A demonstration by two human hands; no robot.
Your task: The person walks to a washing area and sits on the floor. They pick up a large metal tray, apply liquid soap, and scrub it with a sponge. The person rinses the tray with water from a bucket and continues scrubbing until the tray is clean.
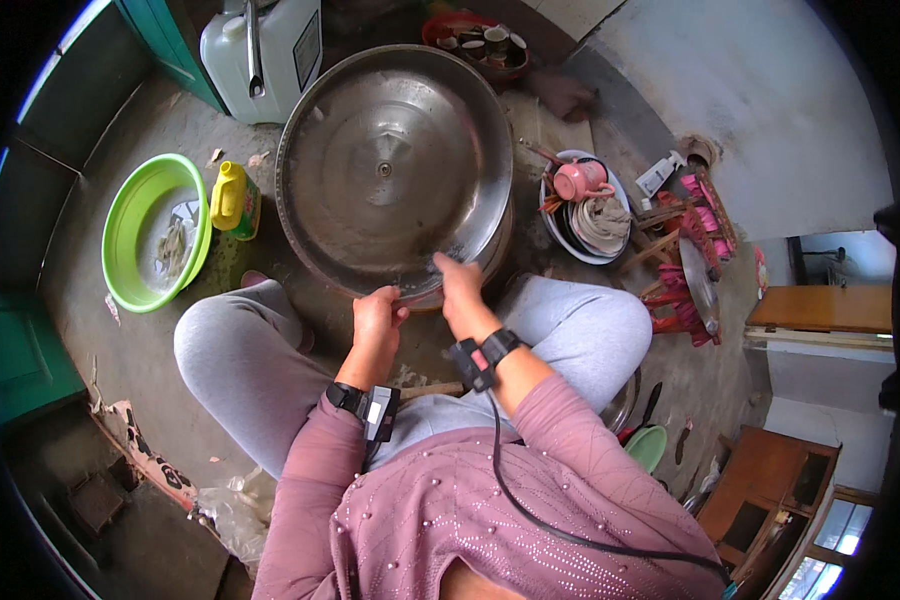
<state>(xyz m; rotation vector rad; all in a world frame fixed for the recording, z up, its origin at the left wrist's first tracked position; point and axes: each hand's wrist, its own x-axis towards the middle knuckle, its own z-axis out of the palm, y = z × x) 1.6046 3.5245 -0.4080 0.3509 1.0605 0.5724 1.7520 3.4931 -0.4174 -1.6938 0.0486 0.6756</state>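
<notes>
A large, shallow round metal lid [379,217], with a bolt fitting at its centre, lies hollow side up before me. It sits over another round vessel, of which only an edge shows at the lower right. My left hand [376,324] grips the lid's near rim, thumb and fingers on either side. My right hand [463,292] reaches over the same rim to the right, its fingertips against the inner wall. A pale, glinting patch, perhaps suds or a scourer, shows by those fingertips. The palm is turned away, so whatever it might hold is hidden.
On the left stand a green plastic basin [112,255] with a wet cloth and a yellow jug [229,199]. A white jerrycan [270,67] is behind. A red basin [439,28] holds cups. To the right are a dish-filled basin [596,259] and a wooden stool [654,259].
</notes>
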